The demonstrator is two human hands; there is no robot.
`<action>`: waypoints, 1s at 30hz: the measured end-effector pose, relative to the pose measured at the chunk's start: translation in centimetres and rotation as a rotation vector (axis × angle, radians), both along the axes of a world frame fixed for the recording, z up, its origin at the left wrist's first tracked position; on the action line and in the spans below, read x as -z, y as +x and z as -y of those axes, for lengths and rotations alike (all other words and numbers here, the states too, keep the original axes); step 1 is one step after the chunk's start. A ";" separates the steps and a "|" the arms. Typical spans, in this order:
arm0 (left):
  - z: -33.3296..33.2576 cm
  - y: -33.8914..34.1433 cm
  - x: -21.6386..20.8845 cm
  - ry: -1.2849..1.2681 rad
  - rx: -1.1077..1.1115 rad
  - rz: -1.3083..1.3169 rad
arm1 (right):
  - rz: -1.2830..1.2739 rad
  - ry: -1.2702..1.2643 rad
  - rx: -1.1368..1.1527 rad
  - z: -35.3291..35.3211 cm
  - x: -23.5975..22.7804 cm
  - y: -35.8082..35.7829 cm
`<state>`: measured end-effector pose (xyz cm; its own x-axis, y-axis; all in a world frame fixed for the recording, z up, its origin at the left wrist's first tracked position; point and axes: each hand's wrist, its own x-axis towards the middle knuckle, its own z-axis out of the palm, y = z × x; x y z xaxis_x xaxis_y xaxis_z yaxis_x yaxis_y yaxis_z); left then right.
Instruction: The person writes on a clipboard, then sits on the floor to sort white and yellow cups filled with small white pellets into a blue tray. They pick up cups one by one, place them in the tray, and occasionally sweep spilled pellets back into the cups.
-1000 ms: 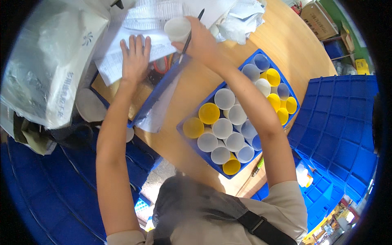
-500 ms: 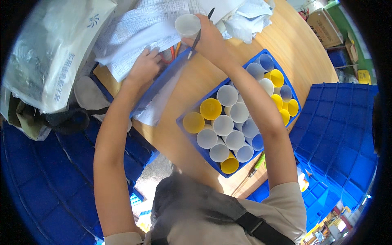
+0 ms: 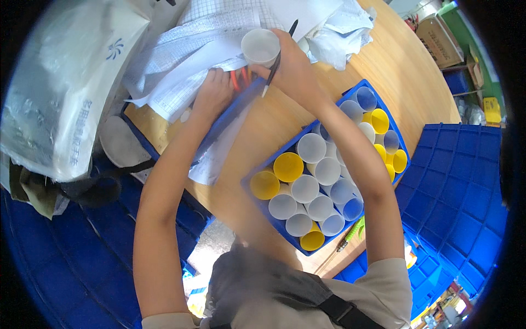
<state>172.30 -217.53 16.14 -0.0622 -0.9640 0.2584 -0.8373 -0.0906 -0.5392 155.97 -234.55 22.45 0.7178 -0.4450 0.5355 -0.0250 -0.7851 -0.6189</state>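
My right hand [image 3: 293, 68] holds a translucent white cup [image 3: 261, 46], its open rim facing up. A black pen [image 3: 278, 61] is held in the same hand, its tip pointing down beside the cup. My left hand [image 3: 215, 90] reaches into a shallow blue-rimmed tray [image 3: 233, 112] at the edge of the printed sheets [image 3: 189, 68]. Its fingers are curled, and what they may hold is hidden. Red-orange handles [image 3: 240, 79], probably of scissors, stand next to those fingers. Under my right forearm, a blue crate [image 3: 282, 237] holds several white and yellow cups [image 3: 311, 148].
A large clear plastic bag [image 3: 66, 93] stands at the left. Crumpled white plastic [image 3: 341, 35] lies at the back of the wooden table [image 3: 405, 66]. Big blue crates [image 3: 444, 186] stand at the right. A green-handled tool [image 3: 350, 233] lies near the cup crate.
The view has shifted, with the table's contents sitting a little lower. My left hand has moved nearer the red-orange handles, its fingers now more curled. The right hand keeps the cup and pen.
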 end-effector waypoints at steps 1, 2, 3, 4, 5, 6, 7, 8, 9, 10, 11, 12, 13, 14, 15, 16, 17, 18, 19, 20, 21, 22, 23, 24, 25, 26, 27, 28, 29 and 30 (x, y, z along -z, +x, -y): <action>0.0 0.1 0.2 0.002 0.019 -0.003 | 0.002 -0.009 0.013 0.1 0.0 -0.1; -0.1 0.2 0.3 0.027 0.031 -0.024 | -0.010 -0.015 0.015 0.1 0.0 -0.1; -0.3 0.3 0.3 0.058 0.026 -0.055 | 0.018 -0.010 0.009 0.1 0.1 -0.2; -0.4 0.4 0.3 0.071 0.047 -0.060 | 0.039 -0.007 -0.006 0.2 0.2 -0.2; -0.5 0.5 0.3 0.098 0.056 -0.077 | 0.071 -0.014 -0.027 0.2 0.3 -0.2; -0.5 0.5 0.2 0.107 0.073 -0.095 | 0.024 0.012 -0.010 0.3 0.3 -0.2; -0.4 0.6 0.1 0.136 0.073 -0.084 | -0.012 0.027 -0.001 0.4 0.4 -0.2; -0.3 0.7 -0.1 0.146 0.079 -0.075 | -0.022 0.030 0.010 0.5 0.5 -0.3; -0.1 0.7 -0.2 0.155 0.102 -0.075 | -0.043 0.038 0.011 0.6 0.6 -0.3; 0.0 0.7 -0.5 0.151 0.103 -0.127 | -0.038 0.034 0.011 0.7 0.7 -0.3; 0.1 0.6 -0.8 0.144 0.117 -0.187 | -0.002 0.016 0.001 0.8 0.8 -0.3; 0.0 0.4 -1.2 0.139 0.105 -0.251 | -0.028 0.032 0.014 0.8 1.0 -0.3; -0.1 0.0 -1.9 0.097 0.101 -0.288 | -0.022 0.034 0.018 0.9 1.1 -0.3; -0.4 -0.6 -2.6 0.054 0.071 -0.329 | 0.035 0.006 -0.004 1.0 1.2 -0.3; -0.8 -1.4 -3.6 0.082 -0.010 -0.385 | -0.011 0.042 0.003 1.0 1.3 -0.3; -1.3 -2.3 -4.9 -0.035 -0.071 -0.431 | -0.004 0.048 -0.012 1.1 1.3 -0.2; -2.0 -3.5 -6.3 -0.082 -0.178 -0.492 | 0.041 0.028 -0.043 1.0 1.1 -0.2; -2.9 -4.9 -8.0 -0.114 -0.295 -0.555 | 0.007 0.033 -0.037 0.9 0.9 -0.1; -4.1 -6.1 -10.0 -0.272 -0.290 -0.624 | 0.013 0.011 -0.045 0.7 0.5 -0.2; -5.4 -7.5 -11.9 -0.356 -0.386 -0.790 | 0.013 0.003 -0.032 0.3 -0.2 -0.4; -6.8 -9.0 -13.7 -0.455 -0.469 -0.944 | 0.055 -0.040 -0.021 -0.2 -1.1 -0.6; -8.0 -10.4 -15.3 -0.593 -0.482 -1.055 | 0.091 -0.068 0.010 -1.1 -2.1 -1.2; -9.1 -11.6 -16.6 -0.632 -0.586 -1.366 | 0.123 -0.097 0.036 -2.2 -3.2 -1.9; -10.2 -12.6 -17.5 -0.716 -0.601 -1.632 | 0.160 -0.019 -0.073 -3.5 -4.4 -2.9; -11.2 -13.5 -18.1 -0.717 -0.590 -1.765 | 0.188 0.062 -0.188 -5.0 -5.7 -4.2; -12.3 -14.6 -18.2 -0.723 -0.562 -1.847 | 0.163 0.167 -0.293 -6.6 -7.0 -5.5; -13.6 -15.7 -18.1 -0.745 -0.474 -1.942 | 0.077 0.256 -0.477 -8.0 -8.1 -6.4; -14.8 -16.7 -17.7 -0.773 -0.378 -2.042 | -0.066 0.366 -0.645 -9.5 -9.0 -7.4; -16.1 -17.5 -17.0 -0.784 -0.303 -2.159 | -0.130 0.289 -0.652 -11.1 -9.3 -8.4; -17.4 -18.2 -16.1 -0.772 -0.344 -2.081 | -0.239 0.254 -0.717 -11.9 -9.6 -9.4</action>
